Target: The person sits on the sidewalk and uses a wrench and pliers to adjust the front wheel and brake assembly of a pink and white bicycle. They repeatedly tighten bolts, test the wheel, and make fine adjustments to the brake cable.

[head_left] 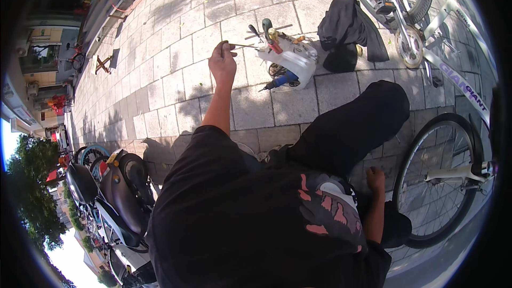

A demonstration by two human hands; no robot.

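Thin rod [243,46], upper centre of the frame: one end lies in the left hand [222,63], whose thumb and fingers are closed in a pinch; the other points right, toward the near rim of a white plastic container [305,63]. Contact between tip and rim cannot be told. Paving slabs [176,48] extend leftward from this hand to the frame's upper left and, below the container, down to the wearer's black-clad leg [357,125].

The container, open-topped, has hand tools gathered in and across its upper end: a green-handled tool [266,24], a red handle [274,47] and an orange-handled tool [300,39]. At its lower left, a blue-bodied tool [285,79] extends its dark tip past the rim. A dark cloth [348,24] lies just beyond the container's right edge.

Right hand [375,179], lower right: fingers curled; whether anything is gripped cannot be told. It lies between the leg and a spoked wheel [428,177] of the white bicycle [454,81] bounding the right margin. A parked motorcycle [118,194] bounds the lower left.
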